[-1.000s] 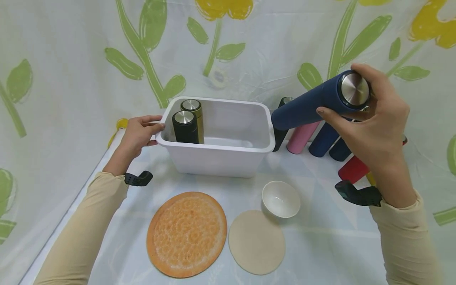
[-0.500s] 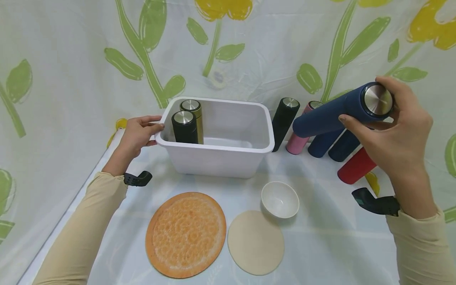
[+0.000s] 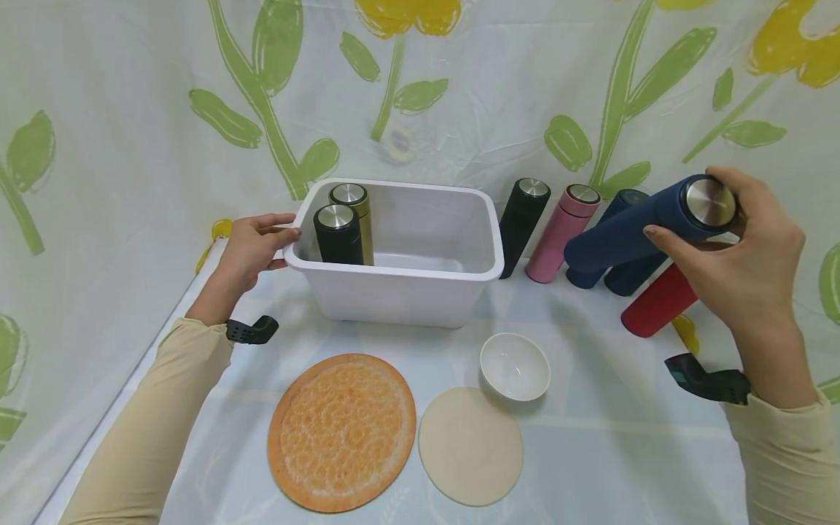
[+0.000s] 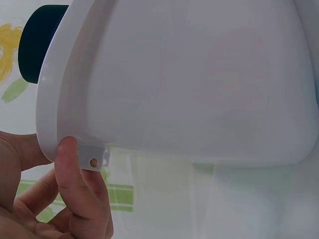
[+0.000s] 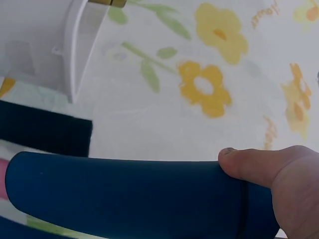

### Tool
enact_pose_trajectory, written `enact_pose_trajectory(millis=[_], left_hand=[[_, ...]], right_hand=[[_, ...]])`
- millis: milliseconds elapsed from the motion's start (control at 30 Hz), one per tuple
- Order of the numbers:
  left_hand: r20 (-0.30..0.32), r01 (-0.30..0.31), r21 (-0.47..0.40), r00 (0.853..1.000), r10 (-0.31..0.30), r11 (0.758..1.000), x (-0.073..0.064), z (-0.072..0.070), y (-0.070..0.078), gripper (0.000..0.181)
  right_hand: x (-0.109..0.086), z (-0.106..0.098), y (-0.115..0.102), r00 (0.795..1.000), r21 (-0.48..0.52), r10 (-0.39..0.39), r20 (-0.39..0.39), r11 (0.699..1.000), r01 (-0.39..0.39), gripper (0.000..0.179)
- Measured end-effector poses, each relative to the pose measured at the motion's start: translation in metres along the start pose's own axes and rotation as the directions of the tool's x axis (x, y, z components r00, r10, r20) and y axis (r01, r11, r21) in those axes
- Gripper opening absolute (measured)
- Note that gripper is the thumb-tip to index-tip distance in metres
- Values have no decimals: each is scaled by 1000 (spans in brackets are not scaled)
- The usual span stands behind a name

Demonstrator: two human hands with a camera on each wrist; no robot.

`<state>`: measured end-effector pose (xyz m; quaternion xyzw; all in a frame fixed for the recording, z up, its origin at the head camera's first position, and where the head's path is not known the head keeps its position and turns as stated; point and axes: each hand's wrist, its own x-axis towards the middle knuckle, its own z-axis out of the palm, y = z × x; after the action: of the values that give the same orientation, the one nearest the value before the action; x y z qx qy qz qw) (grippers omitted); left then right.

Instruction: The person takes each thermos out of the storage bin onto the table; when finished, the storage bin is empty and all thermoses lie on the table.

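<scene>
My right hand (image 3: 755,255) grips a dark blue thermos bottle (image 3: 630,237) near its steel-capped end. The bottle tilts with its base toward the left, overlapping other bottles behind it in the head view. In the right wrist view the thumb presses along the side of the blue thermos (image 5: 129,194). My left hand (image 3: 252,251) pinches the left rim of a white plastic tub (image 3: 394,299); the left wrist view shows fingers at the corner of the tub (image 4: 199,84). Inside the tub, at its left end, stand a black bottle (image 3: 339,237) and a gold bottle (image 3: 364,226).
Right of the tub lean a black bottle (image 3: 523,227), a pink bottle (image 3: 562,233), blue bottles partly hidden, and a red bottle (image 3: 659,300). In front lie a white bowl (image 3: 515,368), a beige round mat (image 3: 470,446) and a bread-patterned round mat (image 3: 341,434).
My right hand has moved right and lower with the blue thermos, away from the tub, uncovering the black and pink bottles. My left hand stays on the rim.
</scene>
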<state>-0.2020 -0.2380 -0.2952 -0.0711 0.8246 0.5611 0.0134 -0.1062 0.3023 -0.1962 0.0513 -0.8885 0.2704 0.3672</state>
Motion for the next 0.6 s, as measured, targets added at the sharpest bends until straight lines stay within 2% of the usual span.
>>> enact_pose_trajectory(millis=[333,600], left_hand=[[-2,-14,15,1000,14,1000,-2,-1,2,49],[-3,-4,21,1000,4,1000,-3,1,3,50]], right_hand=[[-3,9,31,993,-49,102,52,994,-99,77],[-6,17,48,982,-69,140,126,989,-132,75]])
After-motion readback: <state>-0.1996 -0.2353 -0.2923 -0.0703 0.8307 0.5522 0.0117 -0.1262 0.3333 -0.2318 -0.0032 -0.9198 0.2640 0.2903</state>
